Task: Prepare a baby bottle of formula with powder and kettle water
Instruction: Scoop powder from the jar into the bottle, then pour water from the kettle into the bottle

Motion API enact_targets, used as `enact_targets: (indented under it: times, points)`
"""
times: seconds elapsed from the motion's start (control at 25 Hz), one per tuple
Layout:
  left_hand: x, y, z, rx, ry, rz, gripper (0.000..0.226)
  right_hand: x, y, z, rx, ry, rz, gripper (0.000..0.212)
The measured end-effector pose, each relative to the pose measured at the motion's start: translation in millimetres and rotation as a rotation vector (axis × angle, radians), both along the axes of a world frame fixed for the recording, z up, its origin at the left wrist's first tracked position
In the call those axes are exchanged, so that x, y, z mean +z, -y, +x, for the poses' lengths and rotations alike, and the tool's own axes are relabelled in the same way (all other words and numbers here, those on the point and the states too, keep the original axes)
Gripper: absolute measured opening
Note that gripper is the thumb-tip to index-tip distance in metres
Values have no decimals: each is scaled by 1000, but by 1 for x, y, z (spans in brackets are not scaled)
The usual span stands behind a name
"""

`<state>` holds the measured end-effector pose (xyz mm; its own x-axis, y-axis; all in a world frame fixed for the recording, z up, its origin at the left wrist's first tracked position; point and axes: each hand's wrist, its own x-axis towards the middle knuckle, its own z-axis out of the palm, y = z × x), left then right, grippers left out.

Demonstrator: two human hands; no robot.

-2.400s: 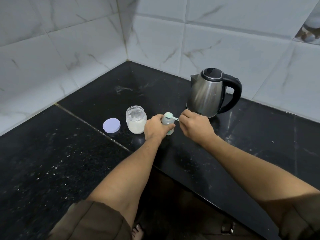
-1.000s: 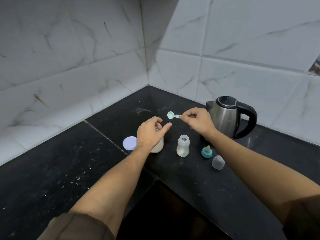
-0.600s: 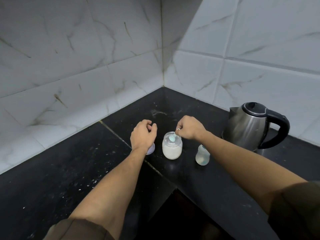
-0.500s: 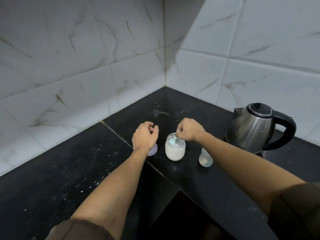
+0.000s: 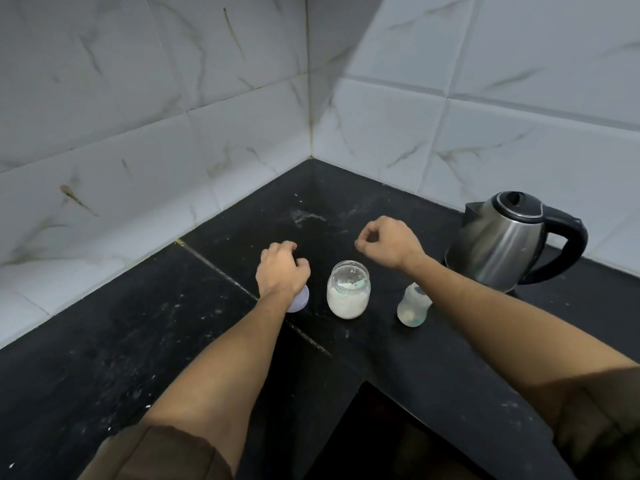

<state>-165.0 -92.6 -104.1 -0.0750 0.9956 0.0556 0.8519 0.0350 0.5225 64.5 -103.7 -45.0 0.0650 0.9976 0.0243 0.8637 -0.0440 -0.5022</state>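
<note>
An open glass jar of white formula powder (image 5: 348, 299) stands on the black counter (image 5: 138, 341). A teal scoop (image 5: 359, 282) lies inside the jar on the powder. My right hand (image 5: 388, 242) hovers behind and above the jar, fingers curled, holding nothing. My left hand (image 5: 282, 270) is curled just left of the jar, above the lilac jar lid (image 5: 300, 301), which lies flat and is partly hidden under my wrist. The small clear baby bottle (image 5: 414, 306) stands uncapped to the right of the jar, some powder at its bottom. The steel kettle (image 5: 502, 244) stands at the back right.
White marble-look tiled walls (image 5: 207, 98) meet in a corner behind the counter. The counter's front edge steps inward in an L shape near my arms, with a dark gap (image 5: 381, 438) below it.
My right hand carried the scoop from the bottle to the jar, let it go inside and lifted away empty. My left hand left the bottle and moved over the lid.
</note>
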Motion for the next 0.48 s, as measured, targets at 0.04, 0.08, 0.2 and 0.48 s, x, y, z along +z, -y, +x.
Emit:
enact_targets:
  times: [0.04,0.08,0.2,0.48]
  points:
    - [7,-3,6,-8,41,80,44,4,2,9,-48,-10,45,14]
    - [17,-7,14,-23,81,151,43,8,3,18,-100,-23,90,17]
    - [54,-14,59,-171,177,251,42,23,7,51,-245,-117,184,26]
    - [85,2,176,-537,128,4,39,56,24,141,-510,-92,306,44]
